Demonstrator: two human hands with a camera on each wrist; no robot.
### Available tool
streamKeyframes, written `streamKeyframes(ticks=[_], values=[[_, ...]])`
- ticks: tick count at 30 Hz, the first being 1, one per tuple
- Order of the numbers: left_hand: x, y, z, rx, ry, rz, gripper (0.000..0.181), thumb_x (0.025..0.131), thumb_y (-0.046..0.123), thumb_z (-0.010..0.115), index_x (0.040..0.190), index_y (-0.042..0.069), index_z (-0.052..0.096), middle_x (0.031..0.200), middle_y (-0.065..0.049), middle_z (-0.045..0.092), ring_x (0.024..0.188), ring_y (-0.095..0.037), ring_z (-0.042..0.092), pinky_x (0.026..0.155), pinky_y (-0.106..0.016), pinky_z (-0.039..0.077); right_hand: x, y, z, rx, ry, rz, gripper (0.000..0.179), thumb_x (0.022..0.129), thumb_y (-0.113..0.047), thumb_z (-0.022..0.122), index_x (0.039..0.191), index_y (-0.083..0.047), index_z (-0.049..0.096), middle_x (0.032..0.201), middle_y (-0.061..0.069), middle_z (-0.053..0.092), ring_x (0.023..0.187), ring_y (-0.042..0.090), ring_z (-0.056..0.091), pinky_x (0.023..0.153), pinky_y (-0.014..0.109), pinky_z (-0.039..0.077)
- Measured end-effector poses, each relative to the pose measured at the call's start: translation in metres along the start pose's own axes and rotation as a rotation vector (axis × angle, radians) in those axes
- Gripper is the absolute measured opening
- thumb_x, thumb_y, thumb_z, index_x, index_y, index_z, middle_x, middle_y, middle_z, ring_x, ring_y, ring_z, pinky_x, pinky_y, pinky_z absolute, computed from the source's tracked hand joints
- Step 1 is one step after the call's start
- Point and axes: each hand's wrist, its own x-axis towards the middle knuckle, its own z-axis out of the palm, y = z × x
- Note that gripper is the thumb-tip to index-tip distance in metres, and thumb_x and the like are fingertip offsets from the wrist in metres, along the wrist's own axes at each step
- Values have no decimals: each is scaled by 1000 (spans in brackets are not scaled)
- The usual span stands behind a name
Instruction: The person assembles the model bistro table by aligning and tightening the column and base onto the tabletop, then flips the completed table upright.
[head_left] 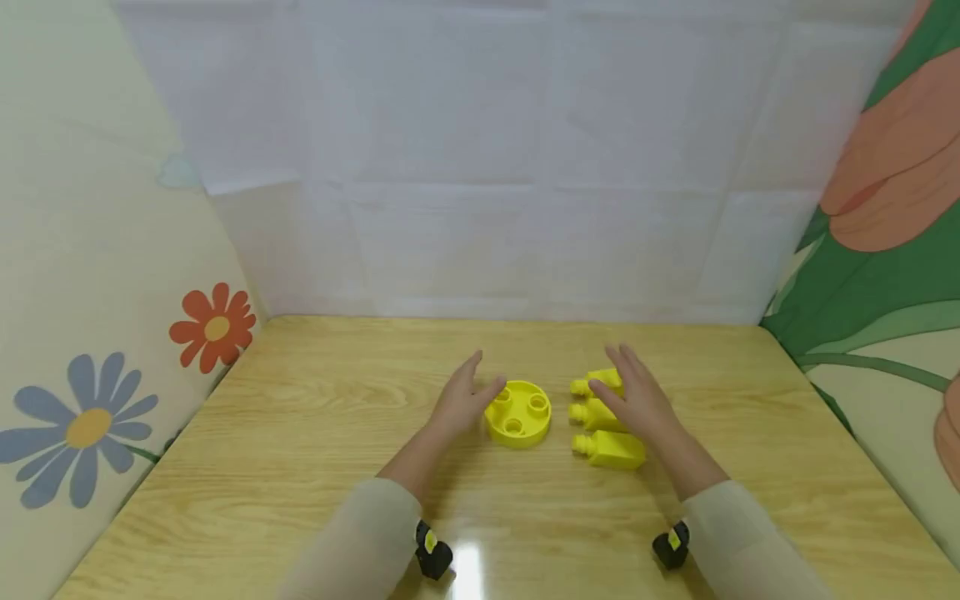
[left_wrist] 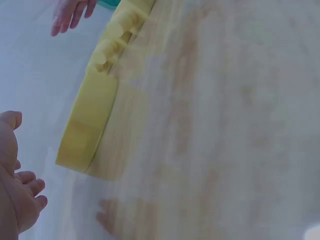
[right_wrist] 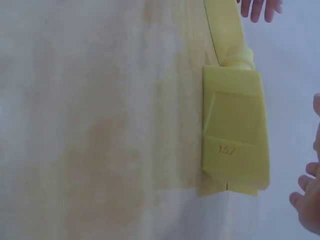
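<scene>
A round yellow disc with a raised rim and three ring-shaped sockets lies on the wooden table. My left hand is at its left side, thumb stretched over the rim, fingers extended and holding nothing. To the right, three yellow leg-like pieces lie side by side, their knobbed ends pointing at the disc. My right hand hovers at their right ends with thumb and fingers spread, partly hiding the two farther ones. In the right wrist view the nearest piece shows its flat end, stamped 157.
A white sheet hangs behind the table's far edge. Flower-patterned panels stand on the left and right. Each sleeve carries a small black wrist device. Bare wood stretches left of the disc.
</scene>
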Motion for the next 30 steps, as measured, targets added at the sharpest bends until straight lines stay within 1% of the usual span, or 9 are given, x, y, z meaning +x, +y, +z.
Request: streamKeyframes(ticks=[2, 5, 8, 12, 15, 17, 21, 26, 30], values=[[-7, -2, 3, -54, 5, 16, 74, 98, 38, 56, 155, 6, 22, 159, -21, 28, 144, -41, 30, 116, -58, 29, -9, 4, 1, 38, 7, -14, 73, 100, -48, 48, 155, -7, 23, 163, 22, 14, 147, 46, 16, 113, 68, 23], [-13, -6, 9, -66, 14, 33, 73, 97, 35, 60, 154, 4, 26, 156, -22, 33, 142, -41, 34, 114, -58, 31, -20, 10, 2, 90, 28, -18, 71, 100, -44, 51, 153, -4, 27, 161, 23, 20, 146, 46, 21, 113, 67, 25], [-18, -9, 15, -69, 35, 41, 73, 94, 31, 65, 152, 2, 30, 154, -22, 36, 140, -41, 38, 114, -57, 33, -30, 15, 0, 127, 47, 6, 69, 99, -41, 55, 151, -3, 32, 158, 23, 26, 143, 46, 26, 113, 66, 26], [-22, -14, 22, -101, 61, 26, 76, 90, 27, 71, 150, 0, 33, 151, -23, 40, 137, -40, 41, 114, -54, 34, -42, 22, -4, 143, 60, 47, 67, 96, -40, 60, 148, -4, 38, 153, 22, 34, 140, 46, 31, 110, 66, 30], [-23, -18, 27, -122, 69, 30, 81, 86, 26, 75, 148, -4, 34, 149, -24, 42, 137, -39, 42, 114, -51, 35, -51, 28, -6, 168, 42, 80, 65, 95, -39, 62, 146, -4, 41, 151, 21, 37, 136, 48, 35, 107, 66, 34], [-23, -21, 30, -130, 71, 44, 82, 85, 26, 78, 147, -7, 35, 148, -26, 43, 137, -39, 42, 115, -50, 35, -57, 32, -7, 194, 20, 108, 64, 95, -40, 63, 145, -6, 43, 149, 21, 38, 133, 48, 39, 104, 65, 38], [-23, -24, 34, -143, 64, 50, 83, 84, 28, 78, 146, -7, 37, 149, -25, 43, 139, -38, 41, 115, -49, 34, -67, 39, -5, 252, -29, 164, 62, 93, -39, 66, 143, -7, 47, 145, 20, 44, 127, 43, 46, 100, 57, 45], [-25, -27, 33, -179, 64, 42, 79, 85, 24, 77, 146, -6, 38, 149, -24, 43, 139, -38, 41, 116, -48, 34, -70, 44, 0, 310, -57, 200, 60, 88, -35, 73, 138, -7, 53, 138, 16, 53, 121, 32, 52, 100, 49, 48], [-25, -31, 30, -160, 83, 47, 72, 85, 22, 76, 144, -4, 43, 146, -22, 48, 135, -37, 47, 113, -47, 38, -69, 46, 5, 318, -78, 225, 60, 84, -35, 77, 135, -10, 56, 134, 14, 56, 113, 28, 56, 95, 45, 50]])
